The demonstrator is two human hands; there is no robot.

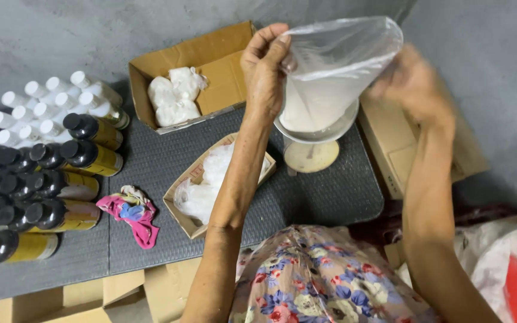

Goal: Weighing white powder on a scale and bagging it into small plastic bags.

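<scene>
Both my hands hold up a clear plastic bag (336, 66) with white powder in its lower part. My left hand (263, 67) pinches the bag's left top edge. My right hand (413, 84), blurred, grips its right side. The bag's bottom hangs in a clear bowl (318, 128) on a small scale with a beige round base (311, 157), standing on the dark woven table (151, 161).
An open cardboard box (222, 60) holds tied white bags. A shallow cardboard tray (207, 185) holds clear plastic bags. Several black-capped and white-capped bottles (49, 173) lie at left. A pink cloth (134, 215) lies near them. Cardboard boxes (399, 149) stand at right.
</scene>
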